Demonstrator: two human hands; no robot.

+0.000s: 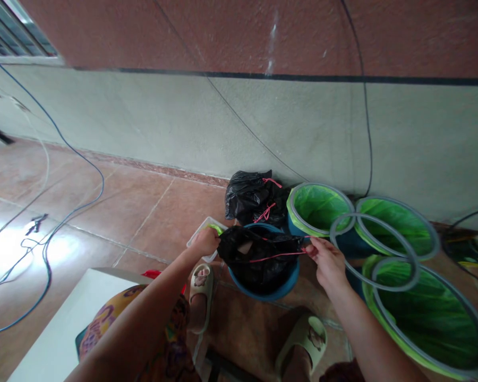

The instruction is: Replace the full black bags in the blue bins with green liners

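Note:
A black garbage bag [258,270] with a pink drawstring lines a blue bin [281,292] on the floor between my feet. My left hand [207,241] is closed on the bag's left edge. On the other side, my right hand [327,261] pinches the drawstring and the bag's right edge. Between my hands the bag's mouth is stretched wide, and a pale scrap lies inside. Just behind stand tied black garbage bags [249,196] with pink strings. A loose grey ring [334,236] rests across the bins at the right.
Three bins with green liners and grey rims, one of them a near bin [438,318], stand at the right. A white tray [199,231] sits by my left hand. Blue cable [75,151] winds over the tiles at the left, and a wall [175,127] runs behind.

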